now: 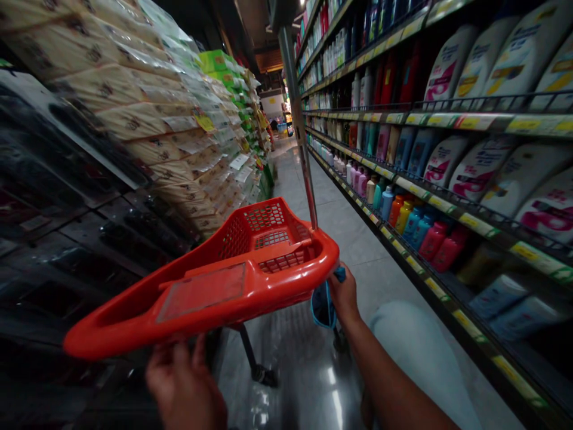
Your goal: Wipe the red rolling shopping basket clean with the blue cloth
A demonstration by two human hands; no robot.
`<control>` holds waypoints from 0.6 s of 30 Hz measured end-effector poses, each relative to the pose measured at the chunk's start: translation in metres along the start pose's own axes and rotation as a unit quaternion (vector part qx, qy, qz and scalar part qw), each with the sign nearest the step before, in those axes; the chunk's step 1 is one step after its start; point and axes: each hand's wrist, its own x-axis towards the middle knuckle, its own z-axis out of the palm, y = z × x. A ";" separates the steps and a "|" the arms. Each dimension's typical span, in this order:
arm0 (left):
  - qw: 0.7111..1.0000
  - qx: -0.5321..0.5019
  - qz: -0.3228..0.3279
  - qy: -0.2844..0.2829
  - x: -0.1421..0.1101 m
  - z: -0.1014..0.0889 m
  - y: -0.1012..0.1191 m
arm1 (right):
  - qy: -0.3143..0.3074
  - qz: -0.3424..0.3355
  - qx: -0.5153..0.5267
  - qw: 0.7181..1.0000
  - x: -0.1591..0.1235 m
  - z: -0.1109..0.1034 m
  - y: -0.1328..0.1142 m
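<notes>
A red plastic shopping cart [273,267] with a mesh basket stands tilted in view before me. My left hand [185,382] is below its near rim on the left; the fingers are a little apart and their tips meet the underside of the rim. By the cart's right corner, my right hand [344,292] is closed on a dark pouch with bright blue edging [323,306], which hangs beside the wrist. Its fingertips are partly hidden, so whether they also touch the cart I cannot tell.
A metal pole [299,125] rises from the cart's right side. Shelves of shampoo bottles [486,164] line the right of the aisle. Stacked plastic-wrapped packs [147,119] form a wall on the left. The grey tiled floor [286,173] runs ahead between them.
</notes>
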 end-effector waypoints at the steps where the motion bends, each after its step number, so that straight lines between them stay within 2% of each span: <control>1: 1.000 0.014 -0.027 -0.006 -0.012 0.005 -0.005 | -0.004 0.013 0.001 1.000 -0.003 -0.001 0.003; 2: 0.998 0.032 -0.044 -0.031 -0.024 0.009 -0.009 | -0.010 0.024 0.002 1.000 -0.006 -0.002 0.007; 4: 0.992 0.071 -0.008 -0.099 -0.043 0.015 -0.013 | -0.016 0.043 0.001 0.999 -0.012 -0.004 0.015; 7: 0.960 0.138 0.170 -0.177 -0.054 0.027 -0.005 | -0.016 0.077 -0.002 0.997 -0.019 -0.003 0.010; 9: 0.922 0.162 0.284 -0.206 -0.051 0.040 0.009 | -0.032 0.071 0.007 0.997 -0.022 0.003 -0.013; 11: 0.891 0.165 0.355 -0.231 -0.045 0.055 0.024 | -0.069 0.013 0.026 0.997 -0.023 0.012 -0.046; 13: 0.872 0.172 0.389 -0.242 -0.041 0.068 0.034 | -0.103 -0.076 0.046 0.991 -0.024 0.021 -0.075; 15: 0.862 0.193 0.403 -0.239 -0.040 0.077 0.037 | -0.121 -0.151 0.055 0.979 -0.027 0.028 -0.082; 17: 0.860 0.213 0.395 -0.241 -0.040 0.080 0.034 | -0.105 -0.169 0.040 0.979 -0.034 0.031 -0.061; 18: 0.865 0.219 0.383 -0.238 -0.039 0.080 0.031 | -0.086 -0.151 0.023 0.985 -0.039 0.031 -0.041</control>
